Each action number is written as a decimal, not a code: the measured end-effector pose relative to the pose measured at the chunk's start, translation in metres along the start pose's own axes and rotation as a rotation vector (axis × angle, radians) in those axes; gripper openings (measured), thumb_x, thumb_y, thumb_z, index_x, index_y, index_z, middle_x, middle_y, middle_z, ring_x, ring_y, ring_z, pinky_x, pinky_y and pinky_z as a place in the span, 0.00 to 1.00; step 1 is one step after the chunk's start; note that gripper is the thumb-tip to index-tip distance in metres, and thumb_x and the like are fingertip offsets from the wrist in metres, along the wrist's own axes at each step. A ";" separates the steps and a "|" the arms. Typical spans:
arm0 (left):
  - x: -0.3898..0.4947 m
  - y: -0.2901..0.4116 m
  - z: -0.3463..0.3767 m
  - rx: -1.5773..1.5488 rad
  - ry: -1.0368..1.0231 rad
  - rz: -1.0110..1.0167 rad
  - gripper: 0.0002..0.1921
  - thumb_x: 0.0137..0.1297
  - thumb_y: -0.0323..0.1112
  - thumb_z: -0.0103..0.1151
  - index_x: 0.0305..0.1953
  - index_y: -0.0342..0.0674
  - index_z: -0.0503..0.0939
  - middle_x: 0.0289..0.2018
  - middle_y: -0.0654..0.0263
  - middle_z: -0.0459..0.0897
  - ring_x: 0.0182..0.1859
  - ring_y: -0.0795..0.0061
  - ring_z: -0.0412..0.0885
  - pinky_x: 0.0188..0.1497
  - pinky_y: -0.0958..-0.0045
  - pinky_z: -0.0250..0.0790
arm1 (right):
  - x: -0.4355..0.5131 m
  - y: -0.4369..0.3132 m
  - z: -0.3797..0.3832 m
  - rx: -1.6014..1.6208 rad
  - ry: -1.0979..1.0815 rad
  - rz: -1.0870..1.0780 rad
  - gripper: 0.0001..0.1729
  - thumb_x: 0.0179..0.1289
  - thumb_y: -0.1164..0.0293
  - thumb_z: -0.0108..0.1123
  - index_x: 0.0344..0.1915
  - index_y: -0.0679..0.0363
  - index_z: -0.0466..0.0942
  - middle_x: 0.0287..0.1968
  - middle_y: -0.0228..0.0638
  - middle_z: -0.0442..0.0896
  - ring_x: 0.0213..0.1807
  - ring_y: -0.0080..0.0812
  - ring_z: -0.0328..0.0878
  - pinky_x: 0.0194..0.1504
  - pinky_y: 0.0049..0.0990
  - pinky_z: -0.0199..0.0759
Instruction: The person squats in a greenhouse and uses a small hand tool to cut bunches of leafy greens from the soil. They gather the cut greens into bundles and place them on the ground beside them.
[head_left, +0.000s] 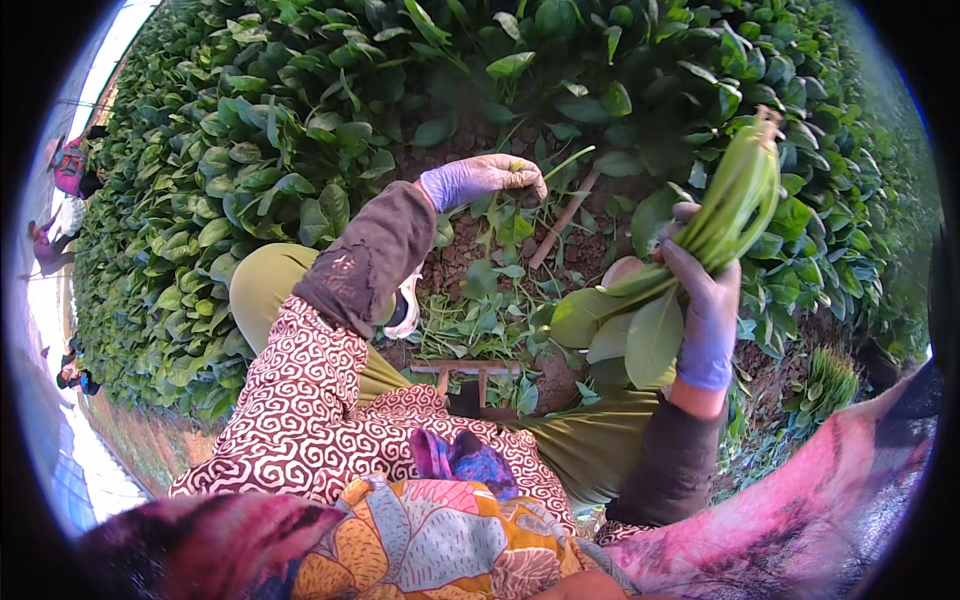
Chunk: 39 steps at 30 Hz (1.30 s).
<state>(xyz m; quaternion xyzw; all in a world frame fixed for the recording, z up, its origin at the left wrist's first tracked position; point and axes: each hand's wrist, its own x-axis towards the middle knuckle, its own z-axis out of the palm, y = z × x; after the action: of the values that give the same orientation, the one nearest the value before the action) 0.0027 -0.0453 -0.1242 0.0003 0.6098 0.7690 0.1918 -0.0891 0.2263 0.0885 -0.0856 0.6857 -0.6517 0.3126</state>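
Observation:
My right hand (701, 296), in a dirty purple glove, grips a bunch of spinach (731, 199) by its stems. The pale root ends point up and the broad leaves hang down to the left. My left hand (487, 178), in a matching glove, is curled in front of me with a thin green stem (570, 161) sticking out beside its fingers. Whether it holds that stem cannot be told. Below and right of my left hand, a narrow wooden strip (564, 217) lies aslant on the soil among small leaves.
Dense leafy plants (300, 127) stand ahead and on both sides. Between my legs are loose cut greens (465, 322) and a small wooden frame (465, 367). Another bundle of greens (825, 386) rests at the right. Other people (71, 166) are at the far left.

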 end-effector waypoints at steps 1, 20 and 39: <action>-0.004 0.028 0.009 -0.003 -0.019 0.061 0.18 0.78 0.44 0.45 0.50 0.37 0.79 0.47 0.69 0.82 0.54 0.79 0.74 0.63 0.73 0.62 | 0.004 0.003 0.000 0.016 -0.004 0.010 0.21 0.57 0.78 0.61 0.53 0.65 0.76 0.40 0.32 0.81 0.39 0.23 0.78 0.44 0.22 0.73; -0.054 0.122 0.087 -0.081 0.150 0.059 0.18 0.77 0.48 0.47 0.54 0.41 0.71 0.44 0.71 0.77 0.46 0.84 0.75 0.53 0.75 0.69 | 0.027 0.027 0.051 0.177 -0.396 0.083 0.29 0.57 0.72 0.63 0.60 0.64 0.71 0.46 0.34 0.79 0.40 0.25 0.78 0.45 0.24 0.75; -0.023 0.100 0.094 0.243 0.631 0.411 0.17 0.79 0.40 0.42 0.56 0.36 0.75 0.44 0.58 0.84 0.46 0.70 0.81 0.51 0.67 0.72 | 0.041 0.031 0.069 0.149 -0.351 0.028 0.29 0.55 0.77 0.64 0.59 0.65 0.72 0.58 0.37 0.76 0.52 0.27 0.77 0.57 0.28 0.71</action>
<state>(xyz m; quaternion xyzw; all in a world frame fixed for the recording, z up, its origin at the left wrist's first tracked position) 0.0165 0.0182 -0.0006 -0.0913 0.7127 0.6758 -0.1642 -0.0748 0.1509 0.0497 -0.1651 0.5716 -0.6713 0.4419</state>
